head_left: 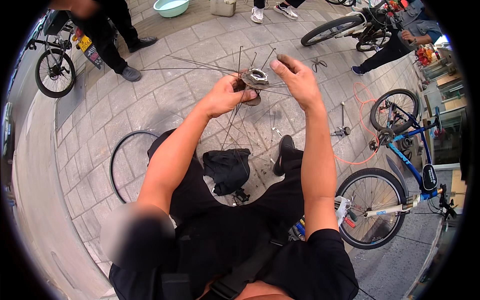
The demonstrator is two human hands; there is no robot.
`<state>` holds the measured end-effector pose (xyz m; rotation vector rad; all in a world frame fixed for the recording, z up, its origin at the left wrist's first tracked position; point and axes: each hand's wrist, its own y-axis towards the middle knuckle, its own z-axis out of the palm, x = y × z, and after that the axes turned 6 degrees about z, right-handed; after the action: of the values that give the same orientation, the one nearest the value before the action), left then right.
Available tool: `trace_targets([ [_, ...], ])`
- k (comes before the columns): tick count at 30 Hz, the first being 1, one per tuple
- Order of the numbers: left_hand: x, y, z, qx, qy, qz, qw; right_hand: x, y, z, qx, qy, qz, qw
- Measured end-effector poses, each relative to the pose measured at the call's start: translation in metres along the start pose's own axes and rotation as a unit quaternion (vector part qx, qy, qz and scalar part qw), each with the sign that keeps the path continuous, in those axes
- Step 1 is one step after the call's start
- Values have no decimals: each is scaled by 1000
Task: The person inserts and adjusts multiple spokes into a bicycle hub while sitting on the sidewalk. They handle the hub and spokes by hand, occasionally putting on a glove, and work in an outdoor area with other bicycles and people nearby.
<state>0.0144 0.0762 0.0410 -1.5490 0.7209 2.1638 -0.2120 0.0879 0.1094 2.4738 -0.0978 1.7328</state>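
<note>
My left hand is closed around a bicycle wheel hub, held up over the pavement between my knees. Many thin, loose spokes stick out of it, some far to the left, others up or hanging down. At the hub's right side is my right hand, its thumb and bent fingers drawn together close to an upright spoke. Whatever lies between those fingertips is hidden. Below the hub, a crumpled black cloth lies on the paving between my legs.
A thin black hoop lies by my left leg. To the right are a blue bicycle, an orange hose and a metal tool. People stand by other bicycles farther off, near a pale green basin.
</note>
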Motion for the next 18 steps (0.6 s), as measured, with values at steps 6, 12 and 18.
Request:
trace_targets([
  [6, 6, -4, 0, 51, -17, -19, 998, -16, 30, 8, 248, 98, 46, 963],
  [12, 18, -2, 6, 79, 5, -6, 997, 2, 64, 7, 69, 314, 5, 947],
  [18, 28, 4, 18, 112, 75, -40, 990, 52, 120, -95, -10, 450, -149, 881],
])
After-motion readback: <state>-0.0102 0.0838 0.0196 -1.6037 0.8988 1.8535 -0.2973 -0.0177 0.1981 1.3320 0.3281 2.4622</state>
